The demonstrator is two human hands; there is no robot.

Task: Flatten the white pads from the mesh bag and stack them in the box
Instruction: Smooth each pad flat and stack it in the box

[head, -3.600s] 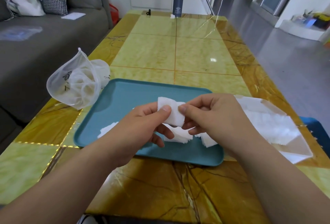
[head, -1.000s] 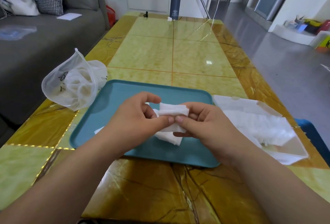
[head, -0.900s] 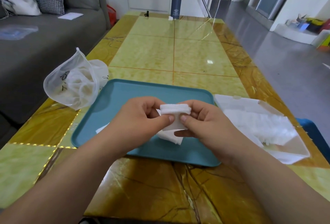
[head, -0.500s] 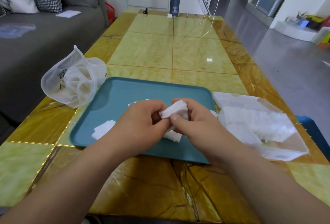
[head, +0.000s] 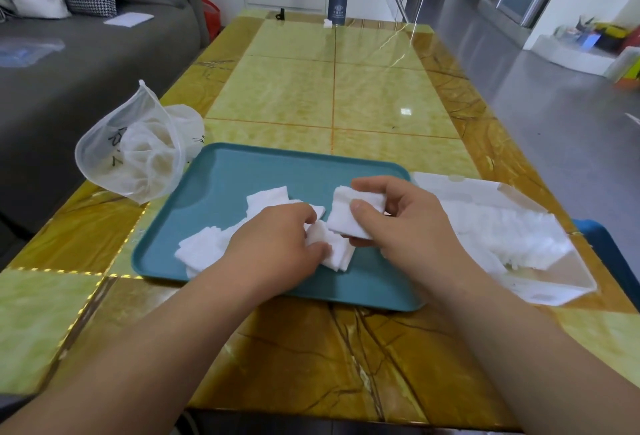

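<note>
The yellow marble-patterned surface (head: 332,95) carries everything. A teal tray (head: 263,171) sits at its near edge, with an open white box (head: 554,284) just beside it on the right and a mesh bag (head: 131,154) touching its far-left corner. The bag lies slumped on its side and has more white material inside. In the box, a row of stacked pads (head: 502,233) fills much of the space.

The right hand (head: 408,223) is raised just above the tray's right half. It pinches a white pad (head: 346,218) between the thumb on the near face and the fingers behind. The left hand (head: 273,247) is lower, with its fingers and thumb curled onto the loose pads (head: 204,251) scattered across the tray floor. It appears to nip one of them at an edge.

The pads look like thin cotton squares that are very light, soft and limp. The held one bends over the fingers and does not stay flat, so it will probably crease or fold under any uneven pull. A pad is likely best taken by two opposite edges or corners with a light fingertip pinch, then drawn taut or smoothed flat against the tray. A squeeze in the middle would likely bunch it. The fibres may cling, so two pads could lift together. With so little weight, a pad could also drift or tip as it is set onto the stack, and laying it down flat seems safer than dropping it.
</note>
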